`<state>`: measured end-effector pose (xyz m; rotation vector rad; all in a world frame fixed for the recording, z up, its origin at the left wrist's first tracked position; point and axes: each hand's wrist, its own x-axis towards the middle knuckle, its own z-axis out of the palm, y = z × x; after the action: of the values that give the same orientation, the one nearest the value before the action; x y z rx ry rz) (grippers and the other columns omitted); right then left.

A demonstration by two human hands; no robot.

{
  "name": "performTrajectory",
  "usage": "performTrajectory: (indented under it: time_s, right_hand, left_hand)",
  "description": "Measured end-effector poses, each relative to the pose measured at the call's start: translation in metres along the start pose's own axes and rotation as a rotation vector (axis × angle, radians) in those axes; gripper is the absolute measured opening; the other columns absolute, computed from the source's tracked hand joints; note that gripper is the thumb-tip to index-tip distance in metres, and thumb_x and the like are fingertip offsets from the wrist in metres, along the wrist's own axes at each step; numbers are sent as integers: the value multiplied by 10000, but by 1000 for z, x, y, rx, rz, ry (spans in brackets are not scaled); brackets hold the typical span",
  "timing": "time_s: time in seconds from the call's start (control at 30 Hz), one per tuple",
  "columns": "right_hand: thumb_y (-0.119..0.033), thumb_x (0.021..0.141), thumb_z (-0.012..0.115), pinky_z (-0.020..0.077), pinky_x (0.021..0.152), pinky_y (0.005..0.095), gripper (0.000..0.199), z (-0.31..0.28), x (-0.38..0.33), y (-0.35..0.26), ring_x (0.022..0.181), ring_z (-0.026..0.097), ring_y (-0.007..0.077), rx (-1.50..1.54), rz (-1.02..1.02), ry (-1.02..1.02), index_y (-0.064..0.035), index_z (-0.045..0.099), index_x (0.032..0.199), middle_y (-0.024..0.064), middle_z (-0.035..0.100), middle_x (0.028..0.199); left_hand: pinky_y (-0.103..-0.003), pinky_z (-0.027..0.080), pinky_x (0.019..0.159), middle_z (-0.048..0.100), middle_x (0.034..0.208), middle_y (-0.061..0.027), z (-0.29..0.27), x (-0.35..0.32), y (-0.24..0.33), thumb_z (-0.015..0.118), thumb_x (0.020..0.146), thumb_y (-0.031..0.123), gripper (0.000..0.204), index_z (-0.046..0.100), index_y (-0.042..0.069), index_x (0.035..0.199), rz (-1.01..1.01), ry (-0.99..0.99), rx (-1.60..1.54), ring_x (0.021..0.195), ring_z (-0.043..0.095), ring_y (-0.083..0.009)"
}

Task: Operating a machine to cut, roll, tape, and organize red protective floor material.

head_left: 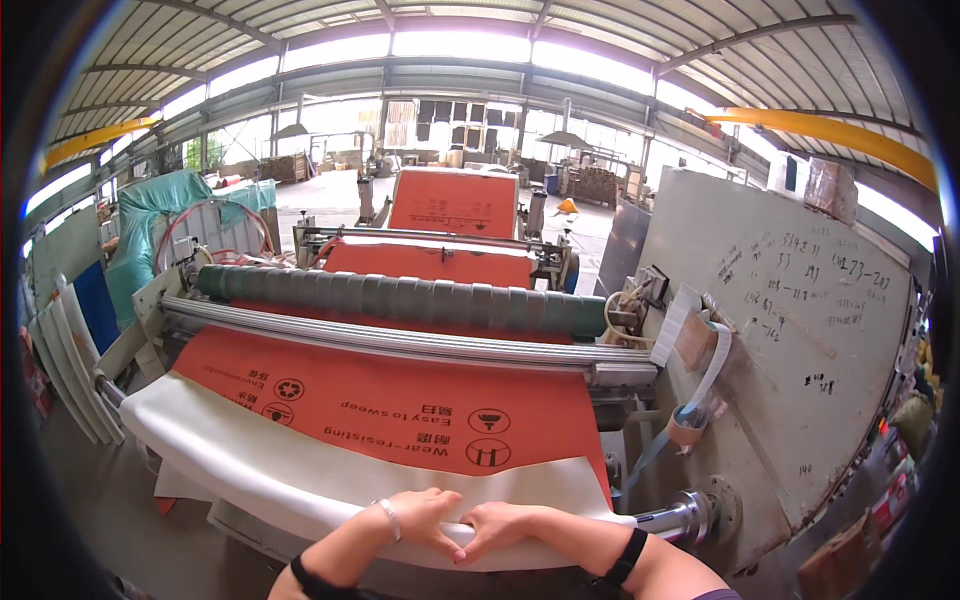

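A broad white sheet point(230, 440) lies across the front of a machine, bulging toward me along its near side. Behind it, an orange-red printed sheet point(380, 405) runs back under a metal crossbar. My left hand point(422, 518) is closed on the white sheet near its middle, thumb low and fingers on top. Right beside it, my right hand point(500, 526) is closed on the same sheet, and the thumbs nearly meet. A pale bit of the sheet shows between the hands; the fingertips beneath are partly hidden.
The aluminium crossbar point(400, 333) and a dark wrapped roller point(400, 300) span the machine. A metal shaft end point(680, 518) sticks out at the right. A grey panel with handwriting point(800, 330) stands on the right. Teal covering point(160, 220) drapes equipment at the left.
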<state>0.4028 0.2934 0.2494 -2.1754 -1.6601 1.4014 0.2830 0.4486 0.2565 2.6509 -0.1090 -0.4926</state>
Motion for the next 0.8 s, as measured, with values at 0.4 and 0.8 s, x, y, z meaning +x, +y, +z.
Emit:
performTrajectory:
  time_s: [0.4,0.8]
  right_hand:
    - [-678,695,737,450,963,409,964,7,-2,13,1149,572,362,119,-87,99,-14,435,1326,240,594,1206]
    - [-741,893,332,440,970,419,855,16,-135,99,1140,592,356,-117,331,224,-3,597,1233,207,655,1150]
  left_hand:
    - [-450,370,1097,562,1357,-131,219,9,23,615,931,347,548,497,21,1356,392,565,-2267,1249,523,-278]
    - [-487,381,1050,574,1286,-68,189,28,60,695,736,409,674,504,124,1317,281,1005,-2293,1202,527,-291]
